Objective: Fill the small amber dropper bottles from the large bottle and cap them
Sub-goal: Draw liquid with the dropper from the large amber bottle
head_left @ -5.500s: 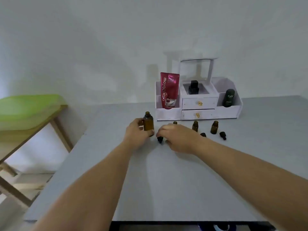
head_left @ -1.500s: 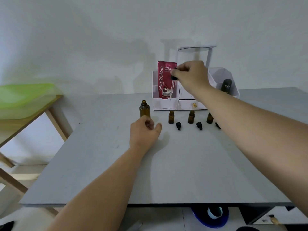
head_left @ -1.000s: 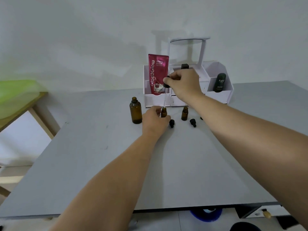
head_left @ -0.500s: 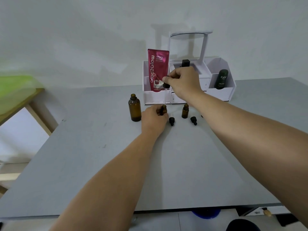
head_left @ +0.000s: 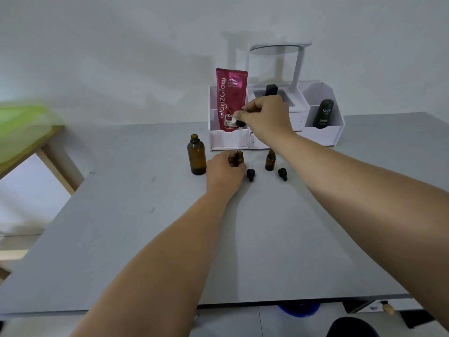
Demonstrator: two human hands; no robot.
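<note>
"So, what are the hands doing?"

"The left hand rests on the grey tabletop, its fingers curled round a small amber dropper bottle that stands upright and uncapped. The right hand is raised above it, thumb and forefinger pinching the black bulb of a dropper. The glass pipette hangs straight down with its tip at the bottle's mouth. I cannot tell whether the tip is inside."

"And the large bottle?"

"The large amber bottle stands open just left of the left hand. A second small amber bottle stands uncapped to the right. A black dropper cap lies just beside the left hand's fingers, and a second dropper cap lies near the second small bottle."

"What is behind them?"

"A white organiser stands against the wall. It has a red Glad2Glow tube in its left compartment, a dark Kahf bottle in its right, and a mirror on top."
</note>
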